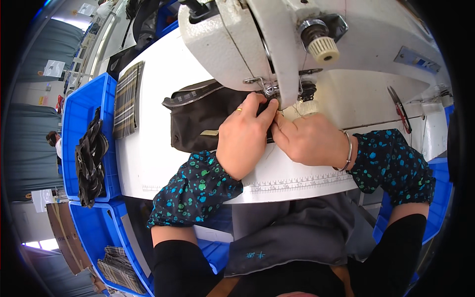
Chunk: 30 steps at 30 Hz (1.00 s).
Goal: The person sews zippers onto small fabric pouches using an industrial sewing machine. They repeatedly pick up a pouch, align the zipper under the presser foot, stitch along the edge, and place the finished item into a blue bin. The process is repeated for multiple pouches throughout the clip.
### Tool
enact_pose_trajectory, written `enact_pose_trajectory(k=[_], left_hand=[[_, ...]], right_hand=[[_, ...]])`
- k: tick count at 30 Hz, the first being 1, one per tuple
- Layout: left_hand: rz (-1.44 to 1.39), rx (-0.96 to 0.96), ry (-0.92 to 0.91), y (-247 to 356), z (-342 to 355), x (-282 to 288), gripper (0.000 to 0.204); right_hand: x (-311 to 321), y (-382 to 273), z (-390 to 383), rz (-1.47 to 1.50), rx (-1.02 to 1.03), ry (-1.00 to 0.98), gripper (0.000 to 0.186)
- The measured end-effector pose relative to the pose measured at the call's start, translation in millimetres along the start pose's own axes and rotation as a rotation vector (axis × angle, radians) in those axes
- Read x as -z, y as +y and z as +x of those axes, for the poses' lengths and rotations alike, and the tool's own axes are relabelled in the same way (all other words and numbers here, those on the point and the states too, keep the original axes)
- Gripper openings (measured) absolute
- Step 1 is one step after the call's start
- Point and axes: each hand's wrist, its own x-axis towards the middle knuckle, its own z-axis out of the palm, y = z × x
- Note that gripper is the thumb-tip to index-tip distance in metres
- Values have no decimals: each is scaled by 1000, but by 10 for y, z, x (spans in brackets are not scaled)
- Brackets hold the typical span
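A dark brown-black fabric pouch [190,126] with a silver zipper along its top lies on the white sewing table [148,153]. Its right end runs under the needle area of a white sewing machine [210,47]. My left hand [245,136] rests on the pouch, its thumb and index finger closed on the cloth close to the presser foot [271,90]. Beside it, my right hand [309,138] has its fingers bent together on the pouch's edge, the fingertips nearly meeting those of the left. The cloth between them is mostly hidden.
Scissors [402,111] with red-and-black handles lie at the right. A plaid cloth piece [127,101] is at the table's left edge. Beyond stand a blue bin [71,163] with dark cloth and another blue bin [81,235] with plaid pieces. A ruler strip [297,184] runs along the front.
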Motion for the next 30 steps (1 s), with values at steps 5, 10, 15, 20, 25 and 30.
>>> enact_pose_trajectory(k=[5,10,15,20,25,30], left_hand=[[65,-72,48,3,10,33,34],[203,-123,54,-26,37,71,36],[284,-190,145,62,1,76,29],[242,-188,137,29,-45,90,27],[171,44,95,-12,12,25,27],[57,35,120,-46,28,75,25]], right_hand=[[8,-1,-12,2,-4,-20,19],[21,-4,1,-6,-1,6,20],[52,1,-9,-4,8,-12,22],[46,-26,-42,-13,21,2,24],[44,-13,-39,30,24,-14,25],[46,-5,-47,4,26,-4,26]])
